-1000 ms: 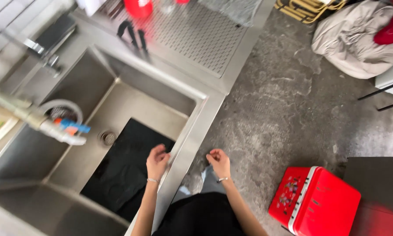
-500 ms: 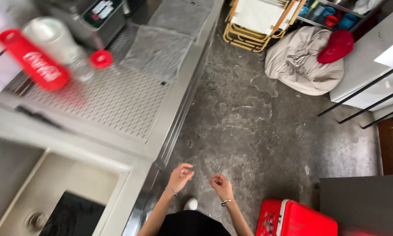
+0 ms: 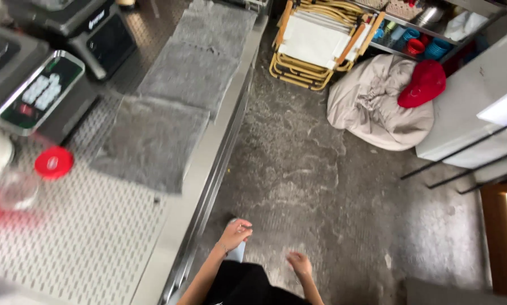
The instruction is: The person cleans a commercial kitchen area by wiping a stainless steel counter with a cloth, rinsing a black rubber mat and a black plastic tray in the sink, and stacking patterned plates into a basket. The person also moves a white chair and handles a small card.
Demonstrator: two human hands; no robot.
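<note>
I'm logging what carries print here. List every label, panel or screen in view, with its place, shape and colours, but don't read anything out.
Slanted rectangular control panel on the grey machine, counter's left edge: dark green face, pale buttons, silver frame.
Small white label on the black machine behind it, far left top: narrow strip, blurred.
Round red lid on the perforated steel counter, near the panel: pale mark at its centre, blurred.

Steel counter (image 3: 169, 226): grey cloths (image 3: 152, 141), red lid (image 3: 54, 162), machines (image 3: 39, 96).

The red lid (image 3: 53, 162) and clear jar (image 3: 13, 191) on the bench (image 3: 95, 248) are smeared by motion; the right hand (image 3: 300, 263) is blurred, its fingers unreadable.
</note>
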